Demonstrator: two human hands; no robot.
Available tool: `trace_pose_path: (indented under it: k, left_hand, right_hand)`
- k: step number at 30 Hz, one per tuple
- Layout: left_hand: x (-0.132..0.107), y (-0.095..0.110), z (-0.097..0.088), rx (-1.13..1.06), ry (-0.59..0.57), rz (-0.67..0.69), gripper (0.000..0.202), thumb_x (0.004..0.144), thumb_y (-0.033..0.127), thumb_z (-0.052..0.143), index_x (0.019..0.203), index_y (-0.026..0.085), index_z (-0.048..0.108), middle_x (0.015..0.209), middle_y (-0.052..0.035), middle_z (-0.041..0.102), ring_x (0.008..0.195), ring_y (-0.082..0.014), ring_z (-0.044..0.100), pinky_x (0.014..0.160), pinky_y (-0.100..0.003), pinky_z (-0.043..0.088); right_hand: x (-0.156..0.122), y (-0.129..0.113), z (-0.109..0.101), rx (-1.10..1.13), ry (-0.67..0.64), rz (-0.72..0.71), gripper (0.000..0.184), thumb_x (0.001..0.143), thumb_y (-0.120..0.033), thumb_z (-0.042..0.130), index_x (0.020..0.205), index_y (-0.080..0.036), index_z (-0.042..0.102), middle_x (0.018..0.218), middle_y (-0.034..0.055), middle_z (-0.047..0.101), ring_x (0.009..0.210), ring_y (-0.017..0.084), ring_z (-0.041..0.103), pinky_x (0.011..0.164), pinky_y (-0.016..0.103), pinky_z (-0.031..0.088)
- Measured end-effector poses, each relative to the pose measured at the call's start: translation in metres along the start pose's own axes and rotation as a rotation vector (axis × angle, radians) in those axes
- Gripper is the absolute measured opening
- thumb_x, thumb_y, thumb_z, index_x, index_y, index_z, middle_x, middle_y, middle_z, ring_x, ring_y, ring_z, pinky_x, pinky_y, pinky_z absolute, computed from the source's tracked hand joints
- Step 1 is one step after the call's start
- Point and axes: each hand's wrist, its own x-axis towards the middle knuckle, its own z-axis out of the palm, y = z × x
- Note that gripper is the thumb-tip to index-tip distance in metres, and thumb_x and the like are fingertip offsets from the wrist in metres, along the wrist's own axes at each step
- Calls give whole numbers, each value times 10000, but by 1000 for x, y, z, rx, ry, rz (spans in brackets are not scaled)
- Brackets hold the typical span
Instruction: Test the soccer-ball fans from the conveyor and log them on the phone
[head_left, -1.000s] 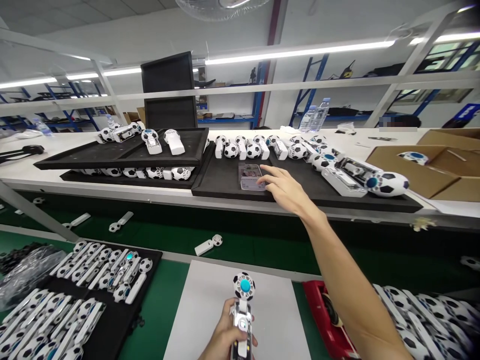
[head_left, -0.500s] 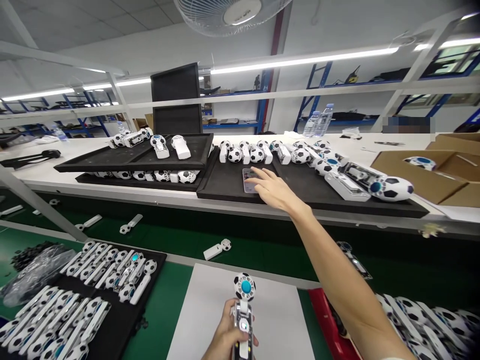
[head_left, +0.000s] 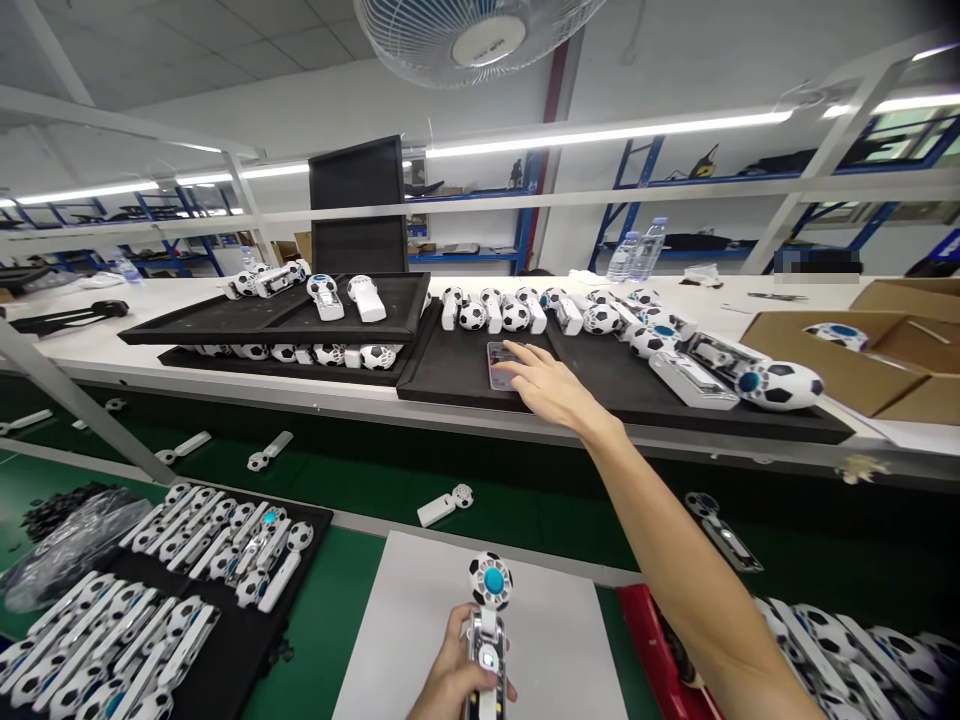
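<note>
Well, our left hand grips a soccer-ball gadget, cut off below; our open right hand half hides a packet on a tray.

Factory assembly floor: white workbenches, blue steel shelving, trays of soccer-ball gadgets

Your bare, slender right hand runs into a long, smooth, bare forearm, with no sleeve in view. Your bare left hand shows rounded fingers, and the bottom edge of the view cuts it off.
</note>
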Motion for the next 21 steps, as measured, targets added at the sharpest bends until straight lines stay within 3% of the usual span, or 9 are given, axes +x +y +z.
trace_pose_path:
  k: [12, 16, 19, 21]
  left_hand:
    - [1, 0, -1, 18, -4, 1, 759, 561, 209, 683, 1238, 266, 345, 1033, -31, 612, 790, -216, 702, 654, -319, 451]
    - [3, -2, -2, 68, 51, 12, 686, 679, 436, 741, 1215, 272, 345, 1014, -28, 630, 709, -196, 703, 582, -290, 428]
    - [7, -6, -3, 128, 125, 15, 702, 713, 682, 682, 1171, 268, 347, 931, 1, 638, 560, -144, 656, 525, -272, 395]
    - [10, -9, -3, 143, 142, 30, 720, 696, 752, 659, 1134, 268, 356, 876, 25, 631, 496, -119, 614, 503, -267, 385]
  right_hand:
    - [0, -1, 0, -8, 32, 7, 502, 977, -283, 281, 1366, -291, 599, 1650, 11, 328, 1505, 336, 289, 1155, 605, 363]
    - [-11, 2, -3, -38, 228, 157, 483, 962, -258, 295, 1263, -241, 673, 1604, 38, 414, 1484, 353, 310, 1157, 619, 355]
    - [-18, 10, -4, -66, 226, 235, 481, 963, -269, 296, 1232, -241, 693, 1596, 47, 425, 1469, 385, 326, 1122, 652, 386]
    - [-21, 13, -4, -61, 206, 246, 489, 965, -270, 286, 1233, -249, 695, 1598, 39, 423, 1467, 384, 332, 1115, 642, 404]
